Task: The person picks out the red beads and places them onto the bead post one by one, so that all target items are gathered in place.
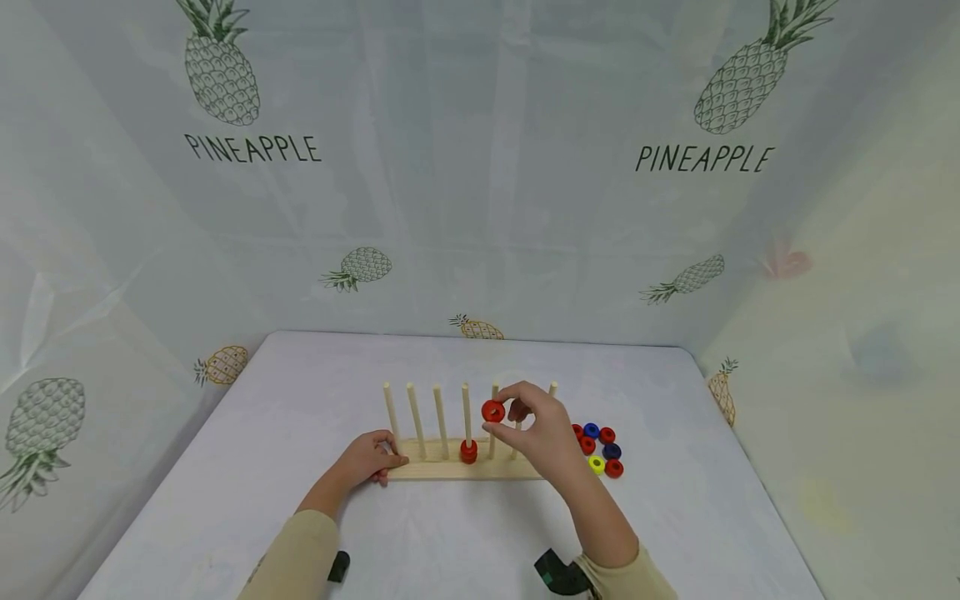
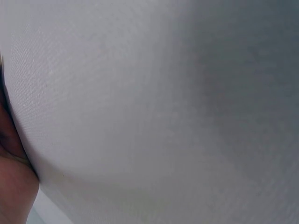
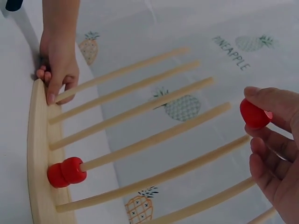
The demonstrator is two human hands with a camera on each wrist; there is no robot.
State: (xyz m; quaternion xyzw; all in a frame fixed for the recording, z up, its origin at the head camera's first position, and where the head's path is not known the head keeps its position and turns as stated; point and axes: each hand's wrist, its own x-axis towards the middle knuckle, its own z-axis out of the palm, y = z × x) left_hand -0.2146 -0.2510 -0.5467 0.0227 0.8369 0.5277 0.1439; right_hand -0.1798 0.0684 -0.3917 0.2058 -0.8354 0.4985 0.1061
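Note:
My right hand (image 1: 542, 429) pinches a red bead (image 1: 492, 411) between thumb and fingertips, its hole showing in the head view. The bead is up near the top of a peg (image 3: 212, 161) of the wooden peg rack (image 1: 465, 471). Two red beads (image 3: 67, 172) sit stacked low on the neighbouring peg, against the base. At the rack's left end, my left hand (image 1: 367, 457) grips the base, thumb on top; the right wrist view shows this hand (image 3: 60, 63) too. Only a bit of that hand appears in the left wrist view.
Right of the rack lies a group of loose beads: several red, a yellow bead (image 1: 596, 464) and two blue, one a dark blue bead (image 1: 612, 451). The white table (image 1: 450, 542) ends at a cloth (image 1: 480, 183) printed with pineapples.

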